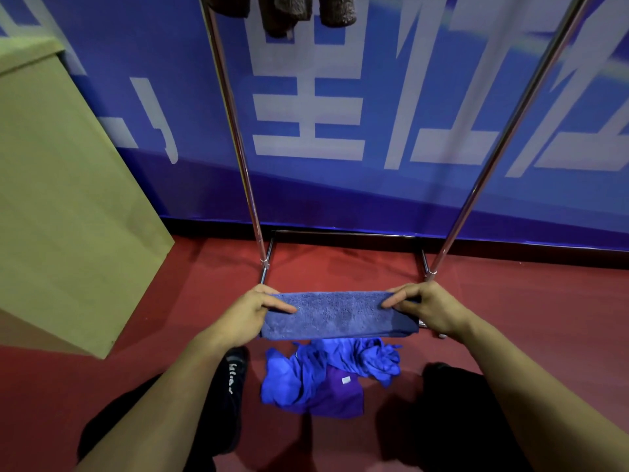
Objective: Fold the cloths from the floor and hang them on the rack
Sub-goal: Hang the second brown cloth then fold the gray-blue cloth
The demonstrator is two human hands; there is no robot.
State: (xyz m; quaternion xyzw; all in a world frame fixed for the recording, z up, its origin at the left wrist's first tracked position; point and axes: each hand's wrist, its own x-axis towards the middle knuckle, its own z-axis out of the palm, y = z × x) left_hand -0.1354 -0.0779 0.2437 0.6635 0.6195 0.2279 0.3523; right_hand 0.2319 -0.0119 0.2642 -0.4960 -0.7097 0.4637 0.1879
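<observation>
Head view: folded blue cloth (335,315) held flat in the air at centre frame, above the red floor (510,301). Left hand (248,313) pinches its 9 o'clock end, right hand (430,310) pinches its 3 o'clock end. Crumpled blue and purple cloths (326,376) lie on the floor at 6 o'clock. Rack (238,137) uprights rise at 12 o'clock before a blue banner (340,192); brown cloths (286,11) hang at top. Cardboard box (61,199) at 9 o'clock

Fuzzy terry cloth (335,313), shiny metal rack (238,131)
</observation>
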